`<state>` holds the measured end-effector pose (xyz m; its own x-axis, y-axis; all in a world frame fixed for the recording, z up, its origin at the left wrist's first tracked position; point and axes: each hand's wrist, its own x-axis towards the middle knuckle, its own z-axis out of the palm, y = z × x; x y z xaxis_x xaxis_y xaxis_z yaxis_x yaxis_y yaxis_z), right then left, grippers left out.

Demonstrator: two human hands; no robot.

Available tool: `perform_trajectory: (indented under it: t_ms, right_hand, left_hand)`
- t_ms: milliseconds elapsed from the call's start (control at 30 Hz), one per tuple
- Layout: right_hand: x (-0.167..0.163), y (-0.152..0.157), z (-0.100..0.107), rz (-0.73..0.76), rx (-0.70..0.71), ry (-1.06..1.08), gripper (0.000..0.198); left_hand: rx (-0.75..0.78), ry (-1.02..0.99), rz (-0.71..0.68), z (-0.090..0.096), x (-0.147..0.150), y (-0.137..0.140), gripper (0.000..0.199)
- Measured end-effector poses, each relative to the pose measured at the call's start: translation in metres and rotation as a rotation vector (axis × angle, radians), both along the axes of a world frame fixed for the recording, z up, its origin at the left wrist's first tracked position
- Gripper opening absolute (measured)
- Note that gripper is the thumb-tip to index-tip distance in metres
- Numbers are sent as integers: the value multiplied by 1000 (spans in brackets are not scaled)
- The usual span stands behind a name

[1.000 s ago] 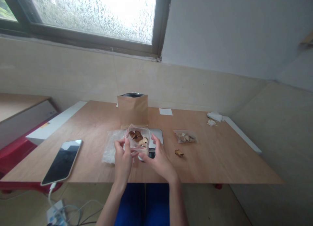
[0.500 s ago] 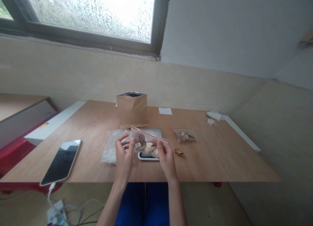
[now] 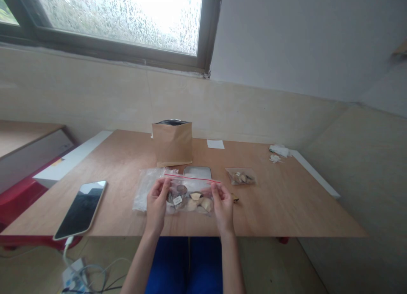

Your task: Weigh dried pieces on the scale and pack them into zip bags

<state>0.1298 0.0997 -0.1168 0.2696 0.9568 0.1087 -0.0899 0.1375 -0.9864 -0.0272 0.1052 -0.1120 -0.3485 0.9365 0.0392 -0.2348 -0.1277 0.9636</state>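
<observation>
Between my two hands a clear zip bag (image 3: 190, 186) with a red seal line is stretched out. Inside it lie several tan and brown dried slices and a small white packet (image 3: 177, 200). My left hand (image 3: 158, 200) pinches the bag's upper left side, and my right hand (image 3: 223, 203) pinches its upper right corner. Behind the bag is a flat scale (image 3: 197, 172), its front hidden by the bag. Loose clear plastic bags (image 3: 143, 190) lie left of my left hand. A small brown dried piece (image 3: 235, 197) shows just past my right hand.
A brown paper pouch (image 3: 173, 143) stands with its top open behind the scale. Another filled zip bag (image 3: 241, 176) lies to the right. A phone (image 3: 81, 210) on a cable rests at the left front edge. White paper (image 3: 215, 144) and crumpled tissue (image 3: 280, 150) lie farther back.
The zip bag has been pulled wider and flatter, now facing me with its seal line straighter. My hands have moved slightly apart, and the left fingers have closed onto the bag's edge.
</observation>
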Motion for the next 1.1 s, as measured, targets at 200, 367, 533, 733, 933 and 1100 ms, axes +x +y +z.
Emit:
perform_trajectory:
  t_ms: [200, 367, 533, 733, 933, 1100]
  right_hand:
    - [3, 0, -1, -81, -19, 22, 33]
    - [5, -3, 2, -58, 0, -93, 39]
    - [4, -4, 5, -96, 37, -143, 38]
    - [0, -6, 9, -159, 64, -172, 36]
    - [-1, -4, 9, -155, 83, -130, 37]
    - [-2, -1, 2, -66, 57, -56, 32]
  left_hand:
    - [-31, -51, 22, 2, -1, -1, 31]
    - [-46, -37, 44, 3, -2, -2, 34]
    - [-26, -50, 49, 3, -3, -4, 30]
    - [29, -52, 128, 2, 3, -6, 25]
    - [18, -105, 138, 1, 9, -4, 28]
    - [28, -169, 104, -1, 14, -4, 29]
